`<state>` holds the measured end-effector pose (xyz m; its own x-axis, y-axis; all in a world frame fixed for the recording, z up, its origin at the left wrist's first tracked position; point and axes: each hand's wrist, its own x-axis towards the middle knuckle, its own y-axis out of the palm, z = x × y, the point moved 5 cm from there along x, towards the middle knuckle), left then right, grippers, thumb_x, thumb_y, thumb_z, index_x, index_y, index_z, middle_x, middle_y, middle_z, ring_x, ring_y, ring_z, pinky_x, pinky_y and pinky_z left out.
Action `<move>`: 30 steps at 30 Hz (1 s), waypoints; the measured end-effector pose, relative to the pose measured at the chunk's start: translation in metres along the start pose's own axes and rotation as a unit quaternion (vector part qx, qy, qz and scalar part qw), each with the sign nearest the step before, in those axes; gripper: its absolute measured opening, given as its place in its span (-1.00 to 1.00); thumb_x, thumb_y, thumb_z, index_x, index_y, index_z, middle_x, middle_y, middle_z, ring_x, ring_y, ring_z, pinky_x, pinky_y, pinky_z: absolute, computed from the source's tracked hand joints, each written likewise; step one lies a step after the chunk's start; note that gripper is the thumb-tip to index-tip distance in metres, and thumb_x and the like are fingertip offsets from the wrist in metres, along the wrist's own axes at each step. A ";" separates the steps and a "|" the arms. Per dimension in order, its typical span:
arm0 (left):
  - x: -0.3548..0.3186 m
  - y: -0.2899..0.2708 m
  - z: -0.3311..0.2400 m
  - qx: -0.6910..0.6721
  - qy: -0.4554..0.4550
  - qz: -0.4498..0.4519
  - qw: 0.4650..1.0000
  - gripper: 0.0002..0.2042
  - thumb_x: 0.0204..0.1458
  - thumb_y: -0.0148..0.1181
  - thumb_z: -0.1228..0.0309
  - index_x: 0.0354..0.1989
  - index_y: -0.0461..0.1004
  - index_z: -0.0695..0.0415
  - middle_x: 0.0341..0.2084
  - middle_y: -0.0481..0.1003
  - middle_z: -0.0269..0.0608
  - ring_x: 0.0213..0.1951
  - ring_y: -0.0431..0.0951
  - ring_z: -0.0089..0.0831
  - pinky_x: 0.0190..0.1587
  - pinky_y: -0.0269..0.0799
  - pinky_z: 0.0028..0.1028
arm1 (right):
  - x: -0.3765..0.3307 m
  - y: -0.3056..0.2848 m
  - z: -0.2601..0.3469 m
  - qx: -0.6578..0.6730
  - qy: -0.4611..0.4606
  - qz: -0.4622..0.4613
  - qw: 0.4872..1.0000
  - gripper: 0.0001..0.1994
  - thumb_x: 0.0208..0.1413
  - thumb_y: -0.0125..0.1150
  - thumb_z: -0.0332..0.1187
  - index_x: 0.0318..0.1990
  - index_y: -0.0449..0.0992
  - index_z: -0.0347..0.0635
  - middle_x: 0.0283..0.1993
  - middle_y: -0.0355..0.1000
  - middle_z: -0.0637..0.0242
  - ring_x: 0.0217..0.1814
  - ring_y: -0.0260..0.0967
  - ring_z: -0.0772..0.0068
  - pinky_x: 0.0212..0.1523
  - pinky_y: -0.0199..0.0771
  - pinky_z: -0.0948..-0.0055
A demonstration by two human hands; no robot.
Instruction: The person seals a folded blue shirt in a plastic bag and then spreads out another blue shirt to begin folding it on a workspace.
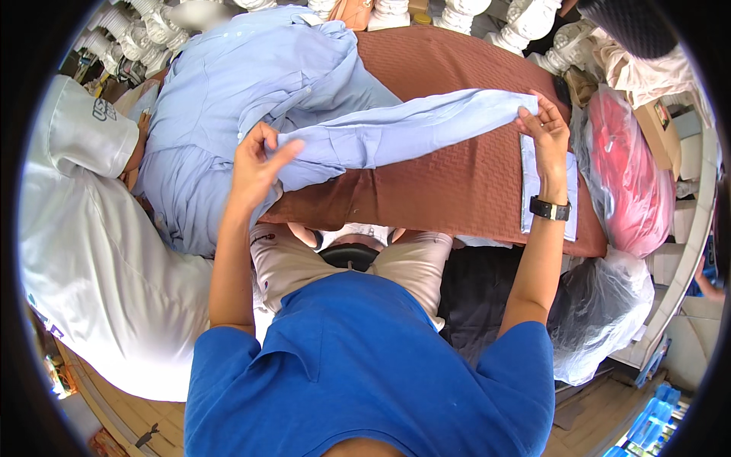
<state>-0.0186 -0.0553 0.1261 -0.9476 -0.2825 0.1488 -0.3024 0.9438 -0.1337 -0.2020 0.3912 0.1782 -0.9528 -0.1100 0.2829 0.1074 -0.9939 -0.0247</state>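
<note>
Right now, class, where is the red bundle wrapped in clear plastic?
In the head view, the red plastic-wrapped bundle is at the right, past the brown textured cloth, beside a tan cardboard box.

Bright light falls on a bench point(449, 198) covered in textured brown cloth, with white turned balusters point(529, 21) beyond it, a pale ledge point(683, 278) curving down the right, and tan floor point(171, 419) below, where blue objects point(651, 419), perhaps plastic furniture, crowd the rim.
</note>
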 end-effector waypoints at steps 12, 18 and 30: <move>-0.013 -0.002 0.039 0.252 0.033 -0.003 0.967 -0.70 -0.05 -0.03 0.75 -0.14 0.47 0.27 -0.39 0.47 -0.12 -0.33 0.46 -0.31 -0.21 0.40 -0.37 | 0.025 -0.028 0.015 0.010 -0.039 -0.054 0.998 -0.83 0.27 0.20 -0.34 -0.11 0.51 -0.26 -0.31 0.52 0.36 -0.37 0.54 0.52 -0.33 0.52 0.61; -0.001 -0.021 -0.079 0.091 0.146 -0.084 0.982 -0.77 0.03 -0.08 0.74 -0.21 0.46 0.26 -0.42 0.47 -0.38 -0.32 0.39 -0.61 -0.18 0.33 -0.59 | 0.046 -0.066 0.095 0.087 -0.179 -0.078 0.977 -0.90 0.31 0.10 -0.41 -0.13 0.43 -0.24 -0.30 0.56 0.13 -0.34 0.57 0.29 -0.22 0.63 0.38; 0.027 -0.005 -0.295 -0.102 0.337 0.105 0.930 -0.65 0.12 0.20 0.47 0.09 0.43 0.30 -0.11 0.58 -0.15 -0.14 0.58 -0.47 -0.03 0.47 -0.49 | 0.104 -0.203 0.256 0.015 -0.341 -0.179 0.923 -0.83 0.31 0.00 -0.53 -0.07 0.41 -0.48 -0.07 0.49 0.03 -0.08 0.52 0.17 0.14 0.51 0.24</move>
<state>-0.0126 -0.0166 0.4196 -0.6832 0.0194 0.7300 -0.0262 0.9984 -0.0510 -0.2502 0.5828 0.4582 -0.5296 0.2655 0.8056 -0.1613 -0.9639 0.2117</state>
